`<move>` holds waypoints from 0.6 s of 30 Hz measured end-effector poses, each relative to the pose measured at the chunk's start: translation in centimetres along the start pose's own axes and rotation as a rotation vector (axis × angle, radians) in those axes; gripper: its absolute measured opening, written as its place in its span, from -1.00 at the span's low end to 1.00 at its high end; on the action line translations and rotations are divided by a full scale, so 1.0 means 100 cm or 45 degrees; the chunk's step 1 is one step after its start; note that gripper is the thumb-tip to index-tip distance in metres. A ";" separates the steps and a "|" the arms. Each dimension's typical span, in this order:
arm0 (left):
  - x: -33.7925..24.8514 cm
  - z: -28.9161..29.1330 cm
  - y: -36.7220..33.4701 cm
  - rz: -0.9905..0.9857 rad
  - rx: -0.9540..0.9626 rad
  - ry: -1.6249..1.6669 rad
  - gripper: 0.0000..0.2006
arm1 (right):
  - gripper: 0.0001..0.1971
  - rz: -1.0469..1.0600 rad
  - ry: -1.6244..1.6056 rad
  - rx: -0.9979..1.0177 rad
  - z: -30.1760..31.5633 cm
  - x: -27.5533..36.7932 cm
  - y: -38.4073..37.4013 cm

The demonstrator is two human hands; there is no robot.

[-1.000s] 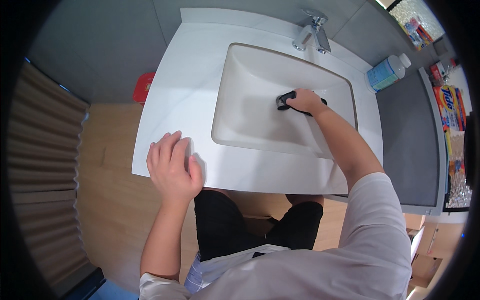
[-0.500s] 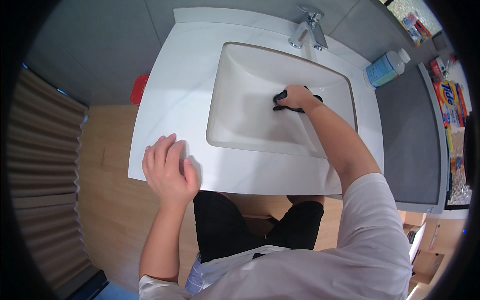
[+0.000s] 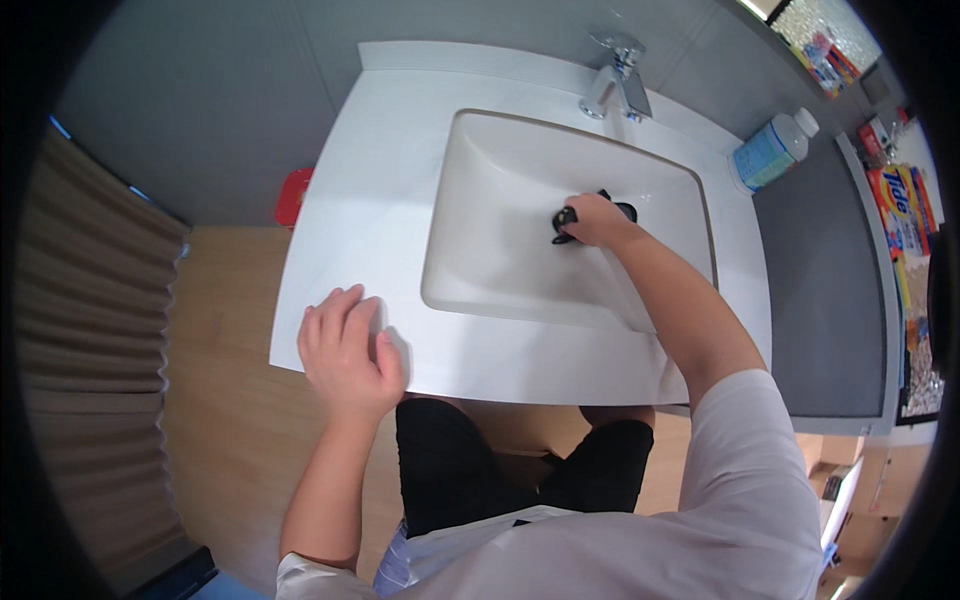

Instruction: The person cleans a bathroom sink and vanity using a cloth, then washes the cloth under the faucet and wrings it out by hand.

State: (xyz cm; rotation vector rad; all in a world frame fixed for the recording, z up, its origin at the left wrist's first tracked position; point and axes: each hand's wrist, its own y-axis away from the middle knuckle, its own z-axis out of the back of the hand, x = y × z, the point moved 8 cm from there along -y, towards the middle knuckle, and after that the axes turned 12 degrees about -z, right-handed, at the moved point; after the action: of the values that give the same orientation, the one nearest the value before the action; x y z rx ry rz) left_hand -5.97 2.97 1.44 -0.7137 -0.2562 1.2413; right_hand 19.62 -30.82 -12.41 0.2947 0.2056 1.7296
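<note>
My right hand reaches down into the white rectangular sink, closed around a crumpled black cloth. Parts of the cloth stick out on both sides of my fingers; the rest is hidden under the hand. It is held close over the basin's right half. My left hand lies on the front left corner of the white marbled countertop. Its fingers are loosely stretched, the thumb apart, and it holds nothing. A chrome faucet stands behind the basin.
A white-capped bottle with a blue label stands at the counter's back right corner. Beside the counter is a grey panel, with colourful packages beyond it. A red object shows past the left edge. A brown pleated curtain hangs far left.
My right hand has shifted the black cloth slightly within the basin, and its folds look different. My left hand stays on the counter corner. The whole view has tilted slightly, so the counter sits lower.
</note>
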 end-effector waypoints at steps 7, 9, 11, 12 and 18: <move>-0.015 -0.007 -0.011 -0.035 -0.036 0.029 -0.68 | -0.75 0.100 -0.259 -0.173 0.054 -0.034 0.046; -0.014 -0.002 -0.009 -0.032 -0.047 0.005 -0.68 | -0.75 -0.155 -0.567 -0.227 0.094 -0.035 0.073; -0.002 0.005 0.004 0.036 -0.046 0.023 -0.69 | -0.75 -0.111 -0.893 -0.290 0.120 -0.024 0.095; 0.004 0.009 0.016 0.062 -0.032 0.009 -0.69 | -0.74 -0.080 -1.232 -0.311 0.119 -0.014 0.103; -0.081 -0.015 -0.073 -0.316 -0.015 0.083 -0.67 | -0.67 0.146 -2.608 0.068 0.081 -0.147 0.106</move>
State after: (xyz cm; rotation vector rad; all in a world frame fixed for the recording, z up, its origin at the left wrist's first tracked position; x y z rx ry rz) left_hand -2.16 -6.11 6.42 -0.7084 -0.2893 0.9799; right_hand 14.53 -47.35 -2.68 1.8785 -1.2449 0.7974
